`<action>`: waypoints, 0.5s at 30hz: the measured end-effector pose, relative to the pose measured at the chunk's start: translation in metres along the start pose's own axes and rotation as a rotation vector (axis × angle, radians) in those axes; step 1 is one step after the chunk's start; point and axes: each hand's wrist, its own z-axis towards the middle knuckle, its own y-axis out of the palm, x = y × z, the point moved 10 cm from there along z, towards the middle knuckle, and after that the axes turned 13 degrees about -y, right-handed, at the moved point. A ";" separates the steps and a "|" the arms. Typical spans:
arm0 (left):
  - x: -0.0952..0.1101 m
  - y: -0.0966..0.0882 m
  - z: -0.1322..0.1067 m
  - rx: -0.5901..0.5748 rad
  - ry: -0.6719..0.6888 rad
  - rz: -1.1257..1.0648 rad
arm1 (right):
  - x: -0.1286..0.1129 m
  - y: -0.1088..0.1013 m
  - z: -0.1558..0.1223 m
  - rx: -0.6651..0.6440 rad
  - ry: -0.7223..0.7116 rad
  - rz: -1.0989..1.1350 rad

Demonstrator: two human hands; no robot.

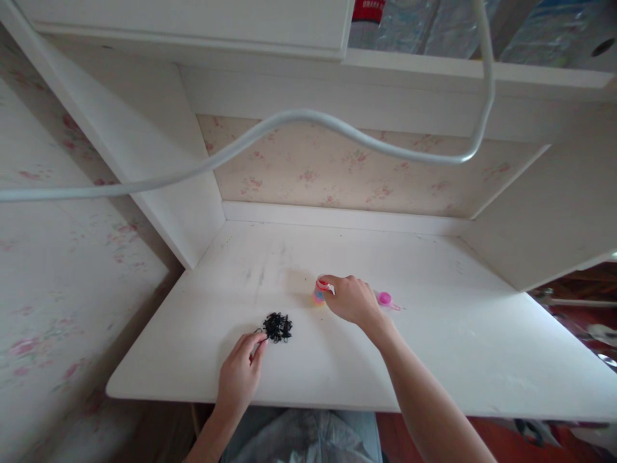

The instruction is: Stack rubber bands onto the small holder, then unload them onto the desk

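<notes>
A small heap of black elastic bands (277, 327) lies on the white desk (183, 347), left of centre. At its left edge, my left hand (242, 366) pinches a thin black band between thumb and fingertips. To the right, my right hand (351, 299) is closed around the side of a small see-through jar (318, 296) with pink, blue and yellow colouring. The jar stands upright on the desk, and its contents are too small to make out. Just beyond my right wrist lies a round pink lid (384, 298) with a pink loop, partly hidden by the hand.
A white cable or tube (308, 116) curves across the view above the desk. White side panels (540, 212) and an overhead shelf (193, 26) enclose the desk. A red-labelled item (369, 11) and clear plastic packages (409, 29) sit on the shelf.
</notes>
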 end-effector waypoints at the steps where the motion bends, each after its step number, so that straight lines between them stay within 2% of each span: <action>1: 0.000 0.000 0.000 -0.001 -0.001 -0.013 | 0.001 -0.001 -0.001 0.015 0.004 0.005; 6: -0.002 -0.004 0.003 0.001 -0.031 -0.063 | 0.006 -0.006 -0.007 0.099 0.014 0.050; 10: 0.005 -0.008 0.008 -0.009 -0.039 -0.104 | 0.009 -0.011 -0.013 0.194 0.003 0.076; 15: 0.019 -0.013 0.018 -0.044 -0.061 -0.173 | 0.013 -0.018 -0.026 0.387 -0.038 0.189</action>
